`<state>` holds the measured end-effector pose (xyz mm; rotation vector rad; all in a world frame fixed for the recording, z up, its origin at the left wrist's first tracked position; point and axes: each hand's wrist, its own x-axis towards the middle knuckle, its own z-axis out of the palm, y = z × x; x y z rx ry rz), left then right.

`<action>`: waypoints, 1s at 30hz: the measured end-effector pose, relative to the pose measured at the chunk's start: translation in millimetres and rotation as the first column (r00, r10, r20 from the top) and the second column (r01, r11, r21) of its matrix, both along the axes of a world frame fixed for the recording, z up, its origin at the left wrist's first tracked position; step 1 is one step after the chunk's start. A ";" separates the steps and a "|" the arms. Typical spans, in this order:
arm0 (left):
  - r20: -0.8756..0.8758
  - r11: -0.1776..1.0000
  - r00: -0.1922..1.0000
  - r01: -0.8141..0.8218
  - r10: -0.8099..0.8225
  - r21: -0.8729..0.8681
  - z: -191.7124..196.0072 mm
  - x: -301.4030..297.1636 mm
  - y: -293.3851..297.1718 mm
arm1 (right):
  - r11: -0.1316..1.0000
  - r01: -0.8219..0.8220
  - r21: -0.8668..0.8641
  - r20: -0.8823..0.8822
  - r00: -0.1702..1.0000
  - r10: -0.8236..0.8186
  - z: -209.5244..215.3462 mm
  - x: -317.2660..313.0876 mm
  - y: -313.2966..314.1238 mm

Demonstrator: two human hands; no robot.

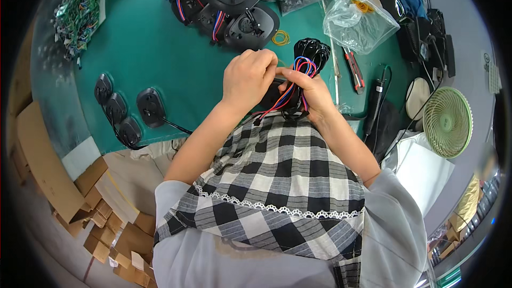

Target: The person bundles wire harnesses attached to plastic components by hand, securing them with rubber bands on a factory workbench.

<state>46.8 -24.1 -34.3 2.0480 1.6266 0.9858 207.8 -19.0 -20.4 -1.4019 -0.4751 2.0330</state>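
Note:
My right hand (316, 95) is wrapped round a bundled black cable (311, 53) with loose red, blue and black wires (288, 95) hanging toward my apron. Just left of it, my left hand (246, 79) is closed with its fingertips pinched. A thin yellowish strand seems to run between the two hands, too fine to name surely. Partly hidden beneath them is a dark rounded part (272, 94). Beyond the hands lie several yellow rubber bands (280, 38) in a small heap, beside black round housings (252, 28) with coloured wires.
Several small black cabled pads (151, 108) lie at left on the green table (133, 37). Circuit boards (80, 16) are piled far left. At right are a clear plastic bag (358, 24), a red utility knife (354, 70), a black corded tool (374, 101) and a green fan (448, 122).

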 end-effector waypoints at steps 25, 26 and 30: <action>-0.039 0.803 0.981 0.131 -0.189 -0.582 -5.5 -47.9 -68.4 | 0.856 -0.479 -0.197 -0.183 0.875 0.448 -30.8 41.8 28.1; -0.107 0.794 0.958 0.156 -0.267 -0.588 -12.2 -57.2 -73.3 | 0.850 -0.484 -0.208 -0.147 0.875 0.461 -32.4 40.4 21.6; 0.798 0.336 0.554 0.724 0.236 -0.602 -11.8 -82.7 -93.5 | 0.932 -0.321 -0.170 0.007 0.945 0.327 -40.5 34.6 -4.4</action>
